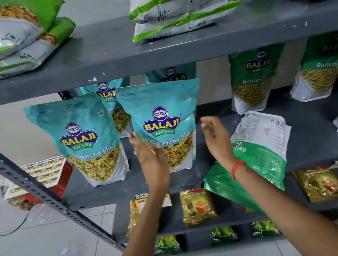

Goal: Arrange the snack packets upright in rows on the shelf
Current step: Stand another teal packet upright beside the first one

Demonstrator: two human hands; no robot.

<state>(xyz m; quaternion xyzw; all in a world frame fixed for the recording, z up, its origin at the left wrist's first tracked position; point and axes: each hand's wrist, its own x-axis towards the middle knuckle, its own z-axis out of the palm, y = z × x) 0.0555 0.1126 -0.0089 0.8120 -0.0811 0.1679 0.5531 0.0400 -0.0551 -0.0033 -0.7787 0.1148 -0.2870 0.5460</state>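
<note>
Two teal Khatta Mitha Mix packets stand upright at the front of the middle shelf (128,186), one on the left (82,140) and one on the right (162,115). More teal packets (111,99) stand behind them. My left hand (151,160) is open in front of the right teal packet, fingers apart. My right hand (216,139) is open just right of that packet, holding nothing. A green Ratlami Sev packet (258,152) lies flat, overhanging the shelf's front edge, partly behind my right wrist. Green packets stand upright at the right (254,81).
The top shelf (150,52) holds flat stacks of green-and-white packets (182,1). Lower shelves carry yellow tea packets (196,206) and dark green packets (224,234). A slanted metal brace (26,182) crosses the left. A red crate (60,183) sits on the tiled floor.
</note>
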